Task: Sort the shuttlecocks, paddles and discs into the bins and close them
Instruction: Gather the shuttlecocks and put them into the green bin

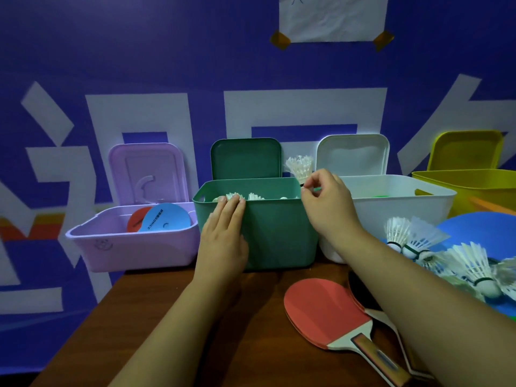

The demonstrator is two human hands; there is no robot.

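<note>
While pinched, shuttlecock [299, 166] upright, feathers up

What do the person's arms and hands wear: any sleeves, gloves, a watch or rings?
Nothing that shows. The left hand and the right hand have no gloves, and no ring is seen on the visible fingers. Neither wrist carries a watch or band. The left forearm and the right forearm are without sleeves down to the picture's edge; higher up is out of view.

bins [279, 233] — row at table [139, 317] back | paddles [321, 311] before them | shuttlecocks [469, 266] far right
</note>
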